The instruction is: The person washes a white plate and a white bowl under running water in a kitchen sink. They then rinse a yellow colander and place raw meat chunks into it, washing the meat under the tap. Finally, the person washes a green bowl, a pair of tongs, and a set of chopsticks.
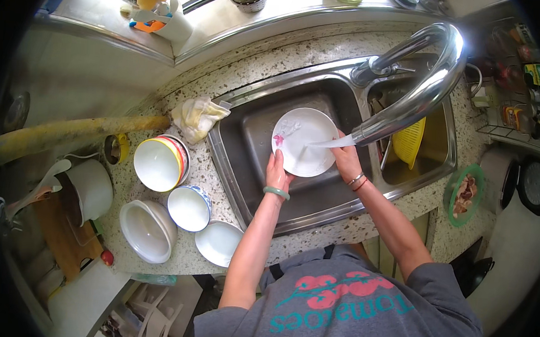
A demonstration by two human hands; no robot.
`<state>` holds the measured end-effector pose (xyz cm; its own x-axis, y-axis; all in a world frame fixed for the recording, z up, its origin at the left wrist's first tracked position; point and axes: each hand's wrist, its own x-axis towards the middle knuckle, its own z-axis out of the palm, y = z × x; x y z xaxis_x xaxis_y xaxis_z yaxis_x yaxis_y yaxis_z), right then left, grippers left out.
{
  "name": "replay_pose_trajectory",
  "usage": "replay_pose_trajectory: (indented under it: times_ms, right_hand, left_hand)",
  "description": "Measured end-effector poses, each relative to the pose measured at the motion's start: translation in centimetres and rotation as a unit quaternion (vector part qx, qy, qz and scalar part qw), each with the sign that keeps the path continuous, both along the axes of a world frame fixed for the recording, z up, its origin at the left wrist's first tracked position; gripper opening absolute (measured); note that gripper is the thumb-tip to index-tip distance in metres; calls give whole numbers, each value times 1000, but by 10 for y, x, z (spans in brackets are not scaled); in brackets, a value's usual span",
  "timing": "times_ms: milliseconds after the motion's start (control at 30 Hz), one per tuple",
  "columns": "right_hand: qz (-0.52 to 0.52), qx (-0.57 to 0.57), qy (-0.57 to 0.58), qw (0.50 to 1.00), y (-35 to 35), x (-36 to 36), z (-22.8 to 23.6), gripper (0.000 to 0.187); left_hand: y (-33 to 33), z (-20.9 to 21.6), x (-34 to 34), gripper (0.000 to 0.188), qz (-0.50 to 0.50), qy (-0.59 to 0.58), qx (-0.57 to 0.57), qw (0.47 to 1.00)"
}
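Over the left sink basin point(241, 136) I hold a white plate point(309, 122) with a small pink flower on its rim. My left hand point(277, 171) grips the plate's lower left edge. On its right edge my right hand point(347, 160) has hold, the fingers partly hidden under the plate and behind the stream. Water point(326, 144) runs from the curved chrome faucet point(407, 105) onto the middle of the plate.
On the counter left of the sink stand several bowls point(157, 162), a plate point(218, 244) and a crumpled cloth point(196, 119). A yellow strainer point(408, 144) sits in the right basin. Farther right is a green basket point(464, 194) holding what looks like raw meat.
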<state>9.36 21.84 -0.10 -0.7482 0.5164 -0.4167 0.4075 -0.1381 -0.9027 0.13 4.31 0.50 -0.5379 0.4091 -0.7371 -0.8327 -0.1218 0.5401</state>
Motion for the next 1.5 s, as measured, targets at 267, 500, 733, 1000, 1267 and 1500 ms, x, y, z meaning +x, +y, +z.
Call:
replay_pose_trajectory:
  times_ms: [267,500,733,1000,1267,1500]
  right_hand:
    - [215,420,153,869,-47,0,65,52]
    - [275,269,131,914,-56,-23,73,45]
    - [166,-67,-115,977,-8,-92,25,77]
    - [-118,-495,56,859,-18,-6,12,46]
    - [-189,-450,112,866,-44,6,49,40]
    - [-235,-471,136,839,-25,4,39,39]
  left_hand:
    - [23,13,-18,40,38,-162,206,964]
    - [18,28,4,36,-29,100,-21,994]
    - [4,61,16,32,-221,214,-163,937]
    - [-8,37,-40,50,-88,125,14,988]
    - [63,14,-4,47,-436,562,-312,629]
    - [39,47,14,36,-310,722,-240,569]
